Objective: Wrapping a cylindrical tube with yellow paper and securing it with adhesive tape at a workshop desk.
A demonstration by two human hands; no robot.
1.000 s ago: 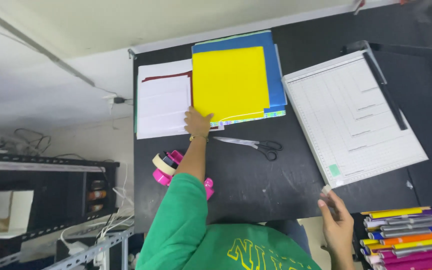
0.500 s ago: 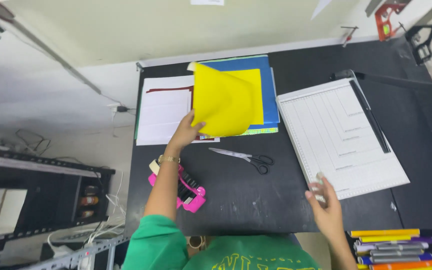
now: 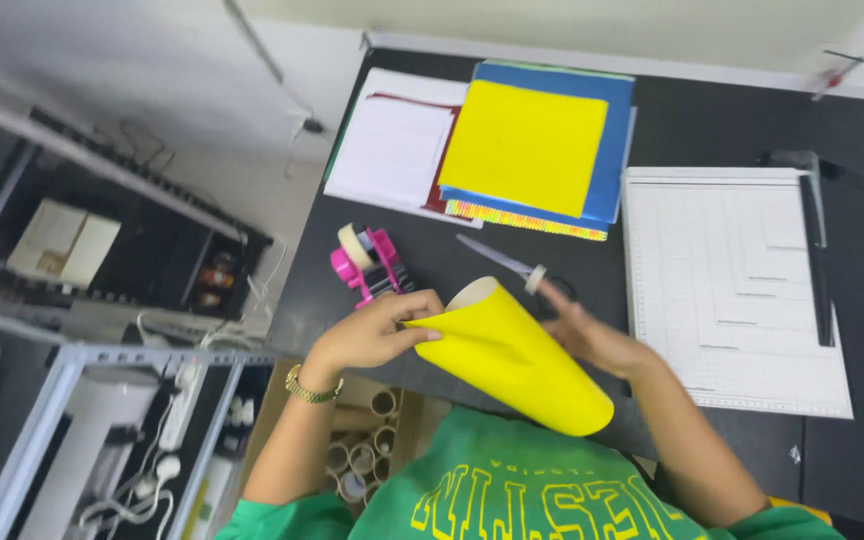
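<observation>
**Both hands curling a yellow sheet over the black table**

The left hand (image 3: 370,335) is reaching in from the lower left, wrist bent, fingers and thumb pinching the near edge of the yellow paper sheet (image 3: 512,358). A gold bracelet (image 3: 312,387) is sitting on that wrist. The right hand (image 3: 592,335) is coming in from the lower right, blurred, its fingers pressing against the far side of the sheet; whether it is gripping or only steadying cannot be told.

The sheet is bending into a loose cone, its open mouth facing up and away from the person, its paler underside showing at the rim. It is hovering just above the near edge of the black table (image 3: 712,120), in front of the green shirt (image 3: 512,490).

Just beyond the sheet, scissors (image 3: 512,265) are lying on the table. Left of the sheet, a pink tape dispenser (image 3: 367,262) is standing. Farther off, a stack of coloured paper (image 3: 537,150) topped with yellow is lying beside a white pad (image 3: 392,145). Right of the sheet, a paper trimmer (image 3: 732,280) is resting.
</observation>
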